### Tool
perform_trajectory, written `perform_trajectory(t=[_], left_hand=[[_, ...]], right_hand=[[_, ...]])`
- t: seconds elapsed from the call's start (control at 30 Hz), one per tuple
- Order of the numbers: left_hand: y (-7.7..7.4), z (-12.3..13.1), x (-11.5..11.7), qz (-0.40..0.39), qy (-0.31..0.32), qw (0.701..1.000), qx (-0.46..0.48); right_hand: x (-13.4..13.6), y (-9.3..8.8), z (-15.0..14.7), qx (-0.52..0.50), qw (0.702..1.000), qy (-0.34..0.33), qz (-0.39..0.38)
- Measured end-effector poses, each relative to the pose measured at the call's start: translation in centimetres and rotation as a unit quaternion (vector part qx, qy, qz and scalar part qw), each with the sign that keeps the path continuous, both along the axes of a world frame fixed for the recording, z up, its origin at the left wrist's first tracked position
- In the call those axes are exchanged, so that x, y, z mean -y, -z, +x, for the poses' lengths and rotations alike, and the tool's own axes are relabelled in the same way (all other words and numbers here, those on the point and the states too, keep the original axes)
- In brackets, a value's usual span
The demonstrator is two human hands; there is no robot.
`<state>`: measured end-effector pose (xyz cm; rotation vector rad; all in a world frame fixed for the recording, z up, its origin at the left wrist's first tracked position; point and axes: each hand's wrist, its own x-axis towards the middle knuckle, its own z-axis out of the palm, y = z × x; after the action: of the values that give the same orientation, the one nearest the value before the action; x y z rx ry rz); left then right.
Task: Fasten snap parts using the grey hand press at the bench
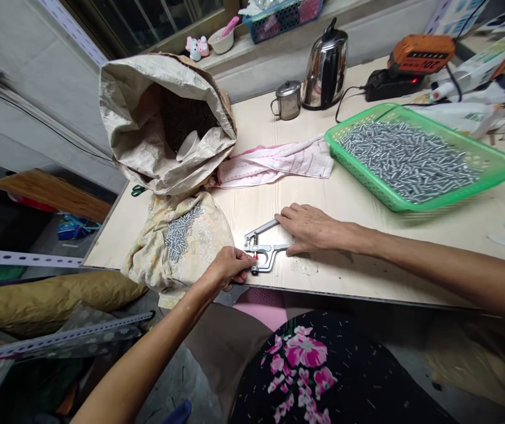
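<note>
Silver snap-fastener pliers point(272, 249) lie at the table's front edge, their handles spread apart. My right hand point(312, 228) grips the handle ends, fingers over the upper handle and thumb by the lower one. At the jaw, beside a small red part, my left hand point(233, 263) is closed in a pinch; whatever sits between its fingertips is too small to make out. Left of that hand, a crumpled yellowish cloth point(208, 227) bears a pile of small silver metal pins point(180, 235). Many more such pins point(407, 156) fill a green plastic basket point(358, 176) at the right.
A large open sack point(124, 129) with a white cup point(188, 146) inside stands at the back left. Behind the pliers lies a pinkish towel point(283, 162). Further back are a metal mug point(288, 101), a kettle point(324, 68) and an orange battery point(421, 53) on a charger.
</note>
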<state>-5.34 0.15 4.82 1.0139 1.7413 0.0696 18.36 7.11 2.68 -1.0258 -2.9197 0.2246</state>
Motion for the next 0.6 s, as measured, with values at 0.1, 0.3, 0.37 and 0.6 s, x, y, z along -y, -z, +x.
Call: perform_trajectory(t=[0.1, 0.3, 0.37, 0.6], left_hand=[[-0.2, 0.0, 0.6, 0.069, 0.068, 0.993, -0.074], [0.0, 2.6, 0.7, 0.417, 0.272, 0.844, -0.197], [0.4, 3.8, -0.2, 0.434, 0.348, 0.81, -0.185], [0.8, 5.2, -3.2, 0.392, 0.419, 0.794, -0.198]], right_hand=[[0.4, -0.4, 0.1, -0.009, 1.0, 0.009, -0.019], [0.8, -0.1, 0.2, -0.043, 0.998, 0.012, -0.038], [0.9, 0.0, 0.3, -0.054, 0.997, 0.005, -0.046], [1.1, -0.9, 0.5, -0.006, 0.998, 0.05, -0.03]])
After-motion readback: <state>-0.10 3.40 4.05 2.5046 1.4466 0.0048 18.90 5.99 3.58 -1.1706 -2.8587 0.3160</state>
